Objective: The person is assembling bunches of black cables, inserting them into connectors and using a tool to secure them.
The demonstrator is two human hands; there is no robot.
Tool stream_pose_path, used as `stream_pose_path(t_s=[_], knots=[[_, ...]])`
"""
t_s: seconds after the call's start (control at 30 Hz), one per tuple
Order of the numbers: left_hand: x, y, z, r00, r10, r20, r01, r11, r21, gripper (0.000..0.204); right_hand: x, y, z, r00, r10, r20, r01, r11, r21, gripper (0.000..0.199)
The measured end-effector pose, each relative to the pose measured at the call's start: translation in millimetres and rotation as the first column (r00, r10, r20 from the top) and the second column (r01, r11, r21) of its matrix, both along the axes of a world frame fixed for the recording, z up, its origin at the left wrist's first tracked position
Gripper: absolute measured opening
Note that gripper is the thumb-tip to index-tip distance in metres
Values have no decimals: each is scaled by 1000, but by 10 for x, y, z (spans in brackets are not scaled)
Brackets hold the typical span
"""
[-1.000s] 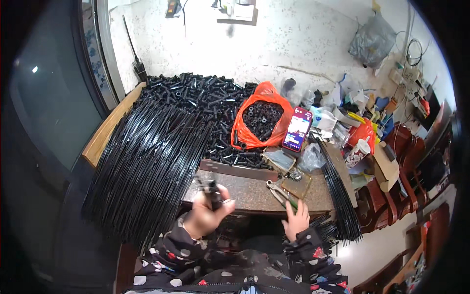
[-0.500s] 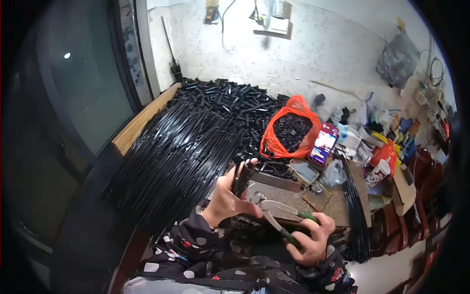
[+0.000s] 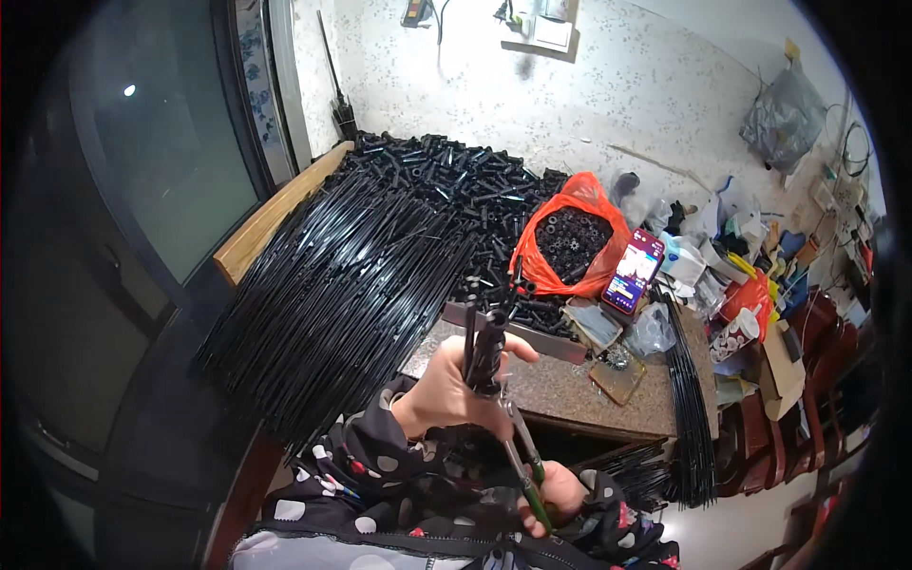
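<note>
Black tube held upright, pliers at its lower end

The black tube (image 3: 488,353) stands nearly upright in the person's left hand (image 3: 448,385), a slim dark rod (image 3: 469,323) alongside it in the same grasp. That hand is curled around its load, one finger poking out to the right. Lower and to the right, the right hand (image 3: 562,489) is folded around the green handles of a pair of pliers (image 3: 516,460). Their head reaches up to the left hand, beside the tube's lower end — whether the jaws bite on it, I cannot tell from here.

Just beyond the hands, a flat metal bar (image 3: 546,343) lies across the tabletop (image 3: 560,382), with an amber-coloured slab (image 3: 618,380) to their right. Past the bar spreads a big heap of black tubular parts (image 3: 442,185), and by it sits an orange-red plastic bag (image 3: 525,249), open, filled with small dark rings (image 3: 575,239). A lit phone (image 3: 635,270) leans just right of the bag, a crumpled clear bag (image 3: 652,330) nearer the hands.

To the left of the hands fans a wide spread of thin black rods (image 3: 332,285); well to their right hangs a smaller bundle (image 3: 686,418) — near it, a patterned cup (image 3: 736,336) and a cardboard box (image 3: 782,369).
</note>
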State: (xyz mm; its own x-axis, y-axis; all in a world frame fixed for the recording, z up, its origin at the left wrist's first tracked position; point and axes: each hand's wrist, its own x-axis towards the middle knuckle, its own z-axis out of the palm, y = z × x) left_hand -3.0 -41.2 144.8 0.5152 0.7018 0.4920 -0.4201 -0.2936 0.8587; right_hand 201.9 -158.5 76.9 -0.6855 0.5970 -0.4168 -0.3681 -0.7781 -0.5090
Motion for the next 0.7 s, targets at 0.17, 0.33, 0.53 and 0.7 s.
stream_pose_path(t_s=[0.17,0.33,0.53,0.7], knots=[[-47,5,-8,931,349,-109,-324,925,199,57,-20,228,328,570,-679,463,-327,329,886,60],[-164,58,-107,985,157,71,-158,987,5,63,6,202,617,631,-461,624,-502,371,781,22],[-13,92,7,948,270,-170,-229,947,227,47,-105,361,153,846,-122,519,-313,674,669,53],[-102,89,-21,941,290,-173,-271,955,123,44,136,292,496,324,-917,234,-605,-11,796,41]])
